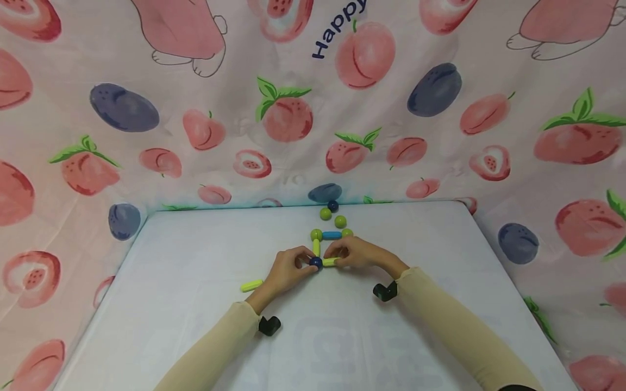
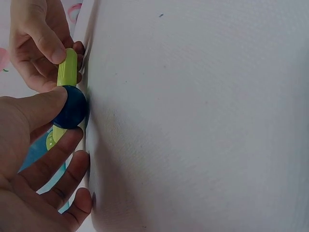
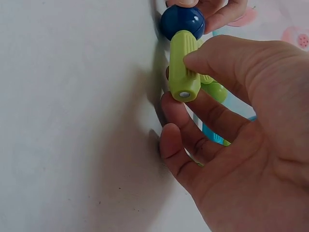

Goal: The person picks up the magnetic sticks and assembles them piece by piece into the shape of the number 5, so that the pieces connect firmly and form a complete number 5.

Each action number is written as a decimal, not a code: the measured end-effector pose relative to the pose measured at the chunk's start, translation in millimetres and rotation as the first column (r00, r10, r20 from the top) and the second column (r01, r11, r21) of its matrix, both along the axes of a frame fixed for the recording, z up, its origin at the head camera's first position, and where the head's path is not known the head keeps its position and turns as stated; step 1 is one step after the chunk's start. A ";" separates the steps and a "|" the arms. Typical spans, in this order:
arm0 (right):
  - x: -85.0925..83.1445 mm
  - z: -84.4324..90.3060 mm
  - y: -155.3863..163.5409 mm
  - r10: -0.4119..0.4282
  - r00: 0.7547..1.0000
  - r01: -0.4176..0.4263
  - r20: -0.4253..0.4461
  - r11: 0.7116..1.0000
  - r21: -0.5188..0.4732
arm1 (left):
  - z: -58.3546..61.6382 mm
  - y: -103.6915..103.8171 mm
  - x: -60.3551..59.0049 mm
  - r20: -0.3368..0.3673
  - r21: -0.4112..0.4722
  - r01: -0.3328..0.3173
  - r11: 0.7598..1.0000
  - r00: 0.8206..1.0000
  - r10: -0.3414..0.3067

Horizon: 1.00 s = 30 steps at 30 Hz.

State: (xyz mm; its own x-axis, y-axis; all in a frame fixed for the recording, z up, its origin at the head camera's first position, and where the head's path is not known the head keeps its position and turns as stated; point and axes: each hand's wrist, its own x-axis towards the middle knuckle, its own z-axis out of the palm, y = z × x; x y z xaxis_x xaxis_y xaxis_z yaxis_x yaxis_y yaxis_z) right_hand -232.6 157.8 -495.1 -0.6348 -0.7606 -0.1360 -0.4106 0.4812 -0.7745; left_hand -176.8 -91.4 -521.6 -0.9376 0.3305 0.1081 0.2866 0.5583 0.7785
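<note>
My left hand [image 1: 288, 270] pinches a dark blue ball [image 1: 315, 263] between thumb and finger, low over the white table. With thumb and fingers my right hand [image 1: 359, 253] grips a yellow-green magnetic rod [image 3: 184, 67]; one end meets the blue ball, and the free end shows a round metal tip in the right wrist view. From the blue ball a second yellow-green rod [image 1: 316, 247] runs back to a green ball [image 1: 316, 234]. A blue rod [image 1: 332, 235] links that ball to another green ball [image 1: 347, 233], partly hidden behind my right hand.
Behind the joined pieces lie two loose green balls [image 1: 325, 214] and a dark blue ball [image 1: 333, 206] near the table's back edge. A loose yellow-green rod [image 1: 251, 285] lies left of my left wrist. A fruit-print cloth [image 1: 288, 163] hangs behind the table [image 1: 205, 244].
</note>
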 end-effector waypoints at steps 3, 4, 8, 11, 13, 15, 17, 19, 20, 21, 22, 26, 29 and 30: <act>-0.2 0.0 0.6 0.001 1.000 -0.001 -0.002 1.000 -0.002 | 0.3 0.1 -0.5 0.003 -0.007 0.000 1.000 1.000 0.000; -0.2 0.1 0.7 0.000 1.000 0.000 -0.004 1.000 0.001 | 0.5 0.2 -0.6 0.004 -0.009 -0.001 1.000 1.000 0.001; 0.4 0.7 1.8 -0.012 1.000 0.012 -0.012 1.000 0.019 | 1.0 0.0 -0.4 0.001 -0.012 0.004 1.000 1.000 -0.004; 2.7 3.0 4.3 -0.028 0.999 0.029 -0.017 0.999 0.046 | 1.4 -0.6 0.5 -0.009 -0.012 0.014 1.000 1.000 -0.014; 4.8 5.6 7.3 -0.035 0.999 0.036 -0.020 0.998 0.057 | 1.3 -0.9 0.8 -0.005 -0.016 0.013 1.000 1.000 -0.014; 7.2 9.2 10.6 -0.047 0.999 0.048 -0.017 0.996 0.071 | 1.0 -1.3 1.1 -0.002 -0.023 0.011 1.000 1.000 -0.011; 8.7 12.4 14.5 -0.057 0.998 0.059 -0.021 0.995 0.078 | 0.7 -1.5 1.0 0.004 -0.025 0.006 1.000 1.000 -0.006; 9.8 15.7 18.4 -0.072 0.997 0.074 -0.028 0.993 0.087 | 0.3 -1.6 0.8 0.011 -0.024 0.003 1.000 1.000 -0.003; 10.0 17.2 20.1 -0.078 0.996 0.081 -0.035 0.993 0.091 | 0.2 -1.7 0.7 0.010 -0.022 0.003 1.000 1.000 -0.003; 10.0 18.5 21.9 -0.084 0.995 0.088 -0.045 0.992 0.092 | -0.1 -1.8 0.5 0.008 -0.019 0.005 1.000 1.000 -0.004; 9.7 19.7 23.5 -0.089 0.994 0.094 -0.056 0.991 0.090 | -0.3 -1.8 0.3 0.006 -0.017 0.006 1.000 1.000 -0.005; 7.8 22.5 29.1 -0.118 0.987 0.127 -0.107 0.989 0.074 | -0.4 -2.0 -0.3 0.007 -0.017 0.009 1.000 1.000 -0.009; 5.4 23.5 31.4 -0.142 0.978 0.150 -0.153 0.988 0.041 | 0.9 -1.8 0.0 0.004 -0.019 0.015 1.000 1.000 -0.015; 4.5 23.7 31.8 -0.149 0.974 0.156 -0.171 0.987 0.027 | 1.4 -1.6 0.1 0.004 -0.020 0.017 1.000 1.000 -0.017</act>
